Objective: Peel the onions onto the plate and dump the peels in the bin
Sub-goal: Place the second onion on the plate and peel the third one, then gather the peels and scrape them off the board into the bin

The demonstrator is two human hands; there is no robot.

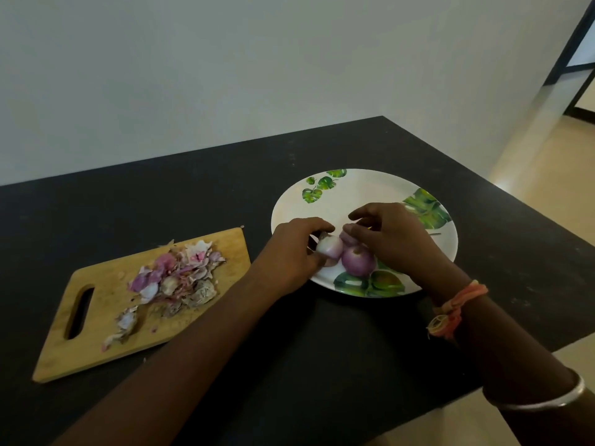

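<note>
A black worktop (322,342) meets a pale grey wall (225,75); beige floor (547,156) shows at right. On the left, a wooden cutting board (58,349) carries onion peels (180,275). Over a leaf-printed plate (363,188), the left hand (289,249) grips a pale onion (330,247). A purple onion (358,261) lies on the plate. The right hand (396,239) curls over more onions, hiding them; whether it grips one is unclear.

A dark countertop (322,333) carries a wooden cutting board (80,358) at nine o'clock and a leaf-patterned plate (354,188) at two o'clock, well apart.
</note>
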